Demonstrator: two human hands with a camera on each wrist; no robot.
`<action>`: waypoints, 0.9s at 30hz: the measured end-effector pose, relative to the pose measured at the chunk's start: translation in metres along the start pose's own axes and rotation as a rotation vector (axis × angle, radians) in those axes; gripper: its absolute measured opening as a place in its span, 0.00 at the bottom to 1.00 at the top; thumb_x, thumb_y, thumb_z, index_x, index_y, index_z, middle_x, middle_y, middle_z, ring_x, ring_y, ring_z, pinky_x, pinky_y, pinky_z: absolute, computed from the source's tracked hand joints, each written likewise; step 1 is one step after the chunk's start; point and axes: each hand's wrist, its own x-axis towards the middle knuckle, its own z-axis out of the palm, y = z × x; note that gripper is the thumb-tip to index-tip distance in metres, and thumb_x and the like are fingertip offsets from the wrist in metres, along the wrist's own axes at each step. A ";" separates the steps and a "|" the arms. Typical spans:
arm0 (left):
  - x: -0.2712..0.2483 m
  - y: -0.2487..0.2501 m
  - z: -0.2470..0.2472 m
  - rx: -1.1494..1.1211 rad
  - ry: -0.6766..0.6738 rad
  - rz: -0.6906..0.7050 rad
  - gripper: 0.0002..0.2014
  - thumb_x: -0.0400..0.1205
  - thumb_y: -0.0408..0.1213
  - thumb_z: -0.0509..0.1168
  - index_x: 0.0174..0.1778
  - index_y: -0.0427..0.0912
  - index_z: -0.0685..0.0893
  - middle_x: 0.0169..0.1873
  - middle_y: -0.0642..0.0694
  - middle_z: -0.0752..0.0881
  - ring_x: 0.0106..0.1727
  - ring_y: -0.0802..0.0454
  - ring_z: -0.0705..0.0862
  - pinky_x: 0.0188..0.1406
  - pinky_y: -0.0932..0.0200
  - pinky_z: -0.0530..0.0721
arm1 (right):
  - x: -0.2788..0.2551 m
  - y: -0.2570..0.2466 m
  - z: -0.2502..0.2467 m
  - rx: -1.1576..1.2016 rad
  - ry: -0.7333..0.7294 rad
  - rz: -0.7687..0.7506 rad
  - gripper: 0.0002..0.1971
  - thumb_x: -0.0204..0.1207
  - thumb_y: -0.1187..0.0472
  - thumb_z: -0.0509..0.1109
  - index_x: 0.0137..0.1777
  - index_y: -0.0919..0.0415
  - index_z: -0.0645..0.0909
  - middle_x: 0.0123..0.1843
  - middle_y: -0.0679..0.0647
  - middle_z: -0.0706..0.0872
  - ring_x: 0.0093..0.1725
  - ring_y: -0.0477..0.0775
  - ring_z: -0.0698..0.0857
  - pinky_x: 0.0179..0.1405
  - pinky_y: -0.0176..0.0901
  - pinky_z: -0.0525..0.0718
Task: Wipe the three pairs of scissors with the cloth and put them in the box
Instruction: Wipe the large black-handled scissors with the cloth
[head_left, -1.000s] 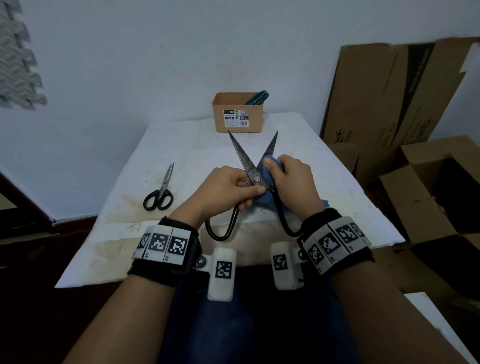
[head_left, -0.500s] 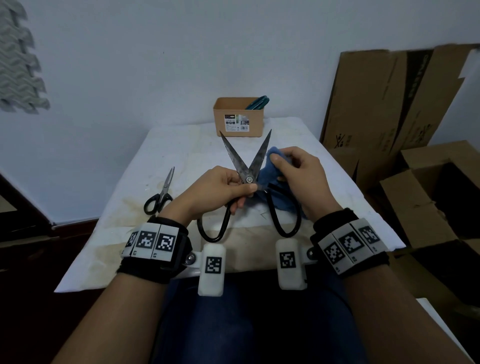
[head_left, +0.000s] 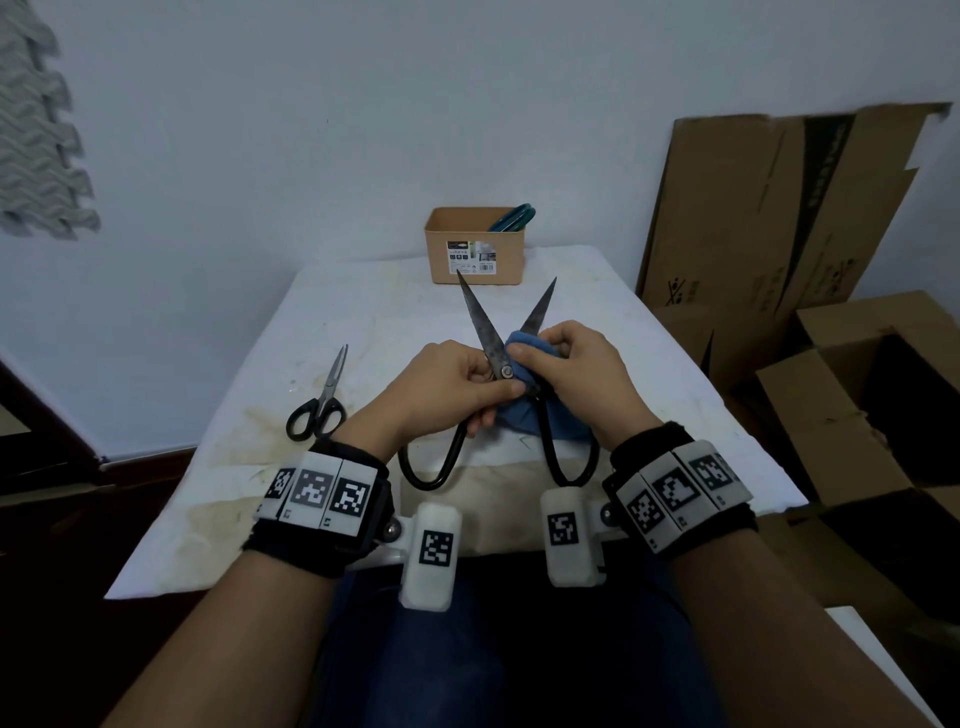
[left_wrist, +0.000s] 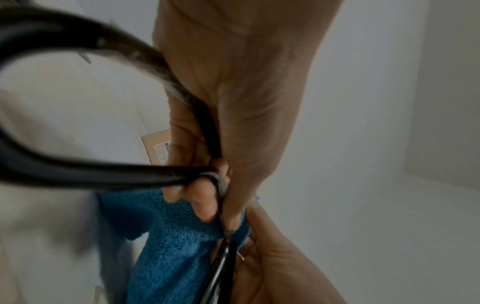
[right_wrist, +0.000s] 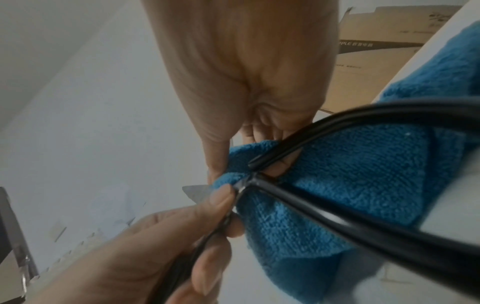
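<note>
Dark-steel, long-bladed scissors with large black loop handles are held above the near middle of the white-covered table, blades spread in a V pointing toward the far side, handle loops hanging toward the person. The left hand pinches them at the pivot, thumb on top beside the rivet and fingers curled underneath around the left handle shank. The right hand has its thumb and fingers closed on a bunched blue terry cloth, wrapped around the base of the right blade just beyond the pivot; the rest of the cloth hangs down behind the handles. From the left wrist, the fingers press the black shank against the cloth. From the right wrist, the cloth drapes under the crossing black handles.

On the table to the left, well apart from the hands, lie small scissors with black plastic handles, shut, tips pointing far. At the far edge stands a small open brown cardboard box with a printed label; teal scissor handles stick up from its right side. Flattened and open brown cardboard cartons lean against the wall and stand to the right of the table.
</note>
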 end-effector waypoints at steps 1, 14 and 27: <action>0.000 0.000 0.000 0.020 -0.003 0.005 0.18 0.82 0.43 0.72 0.27 0.42 0.82 0.19 0.50 0.85 0.22 0.57 0.81 0.33 0.69 0.77 | -0.001 0.000 0.000 -0.022 -0.003 -0.008 0.13 0.73 0.47 0.76 0.41 0.55 0.81 0.39 0.49 0.86 0.41 0.46 0.84 0.38 0.37 0.77; 0.001 0.000 -0.001 0.091 -0.011 0.023 0.20 0.81 0.44 0.74 0.23 0.43 0.81 0.18 0.49 0.84 0.22 0.58 0.80 0.31 0.72 0.76 | 0.000 -0.004 0.004 -0.248 0.084 -0.118 0.19 0.81 0.49 0.68 0.36 0.63 0.75 0.29 0.49 0.74 0.30 0.43 0.72 0.26 0.31 0.68; -0.001 -0.005 -0.002 -0.052 -0.027 0.021 0.19 0.82 0.46 0.73 0.28 0.41 0.83 0.19 0.49 0.84 0.21 0.55 0.79 0.31 0.67 0.77 | 0.003 -0.007 0.003 -0.171 0.104 -0.040 0.21 0.85 0.53 0.63 0.38 0.71 0.77 0.32 0.59 0.76 0.34 0.55 0.74 0.31 0.45 0.68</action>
